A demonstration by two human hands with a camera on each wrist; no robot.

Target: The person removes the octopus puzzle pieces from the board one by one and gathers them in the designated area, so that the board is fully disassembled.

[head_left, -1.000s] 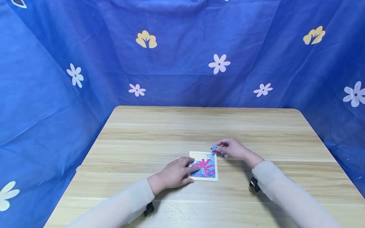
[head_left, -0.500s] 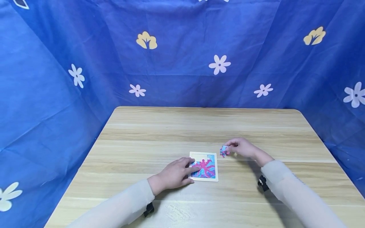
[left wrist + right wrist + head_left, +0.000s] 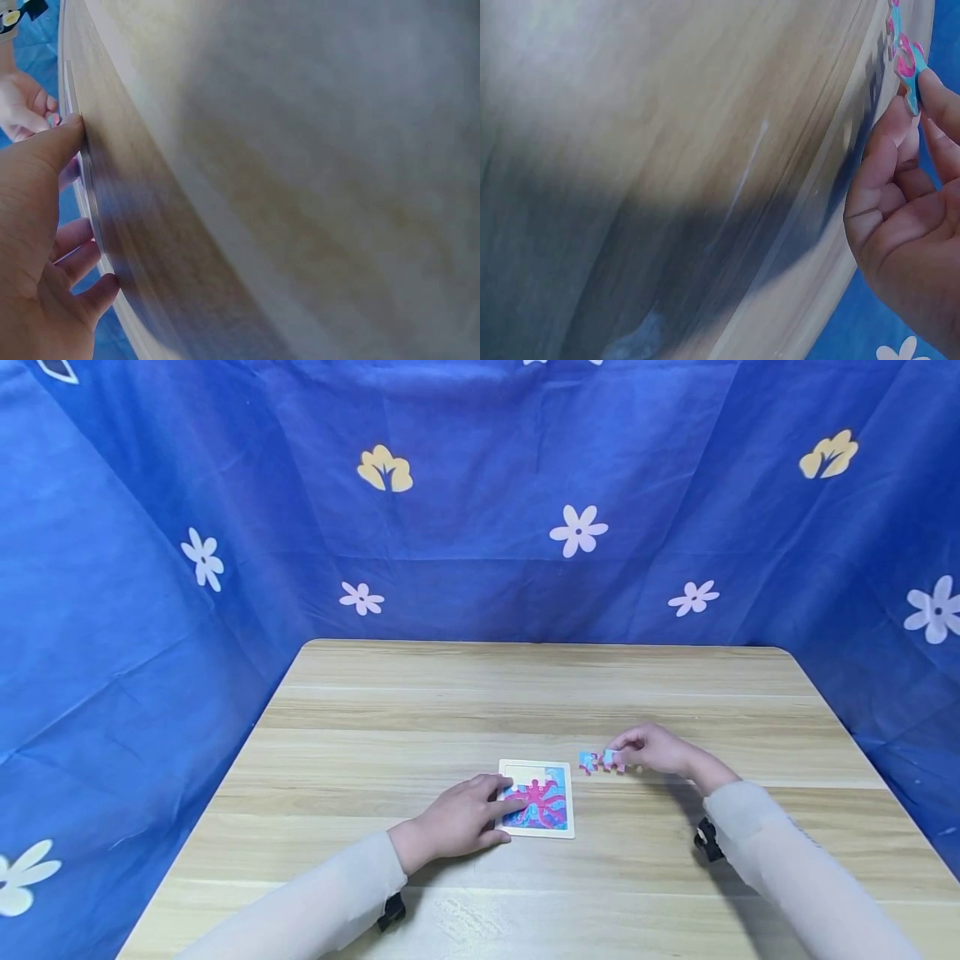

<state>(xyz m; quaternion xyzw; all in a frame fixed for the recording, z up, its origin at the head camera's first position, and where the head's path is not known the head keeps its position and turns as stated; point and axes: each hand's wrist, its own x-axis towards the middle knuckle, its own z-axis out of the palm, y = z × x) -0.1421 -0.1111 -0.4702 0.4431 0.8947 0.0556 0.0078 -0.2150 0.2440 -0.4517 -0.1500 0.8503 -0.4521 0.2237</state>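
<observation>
A square jigsaw puzzle board with a pale rim lies on the table, showing a pink octopus on blue. Bare pale backing shows at its upper left. My left hand rests on the board's left side, fingers spread over the rim and picture. To the right of the board, my right hand pinches a blue and pink puzzle piece between thumb and fingers. Another puzzle piece lies just left of it. In the right wrist view the pinched puzzle piece stands tilted at the fingertips.
The wood-grain table extends around the board on all sides. Behind it hangs a blue cloth with white flowers and yellow plant shapes. A black strap fitting shows under the right sleeve.
My right hand has moved right, away from the board's upper right corner. One puzzle piece now lies apart from the one in its fingers. The left hand has stayed in place.
</observation>
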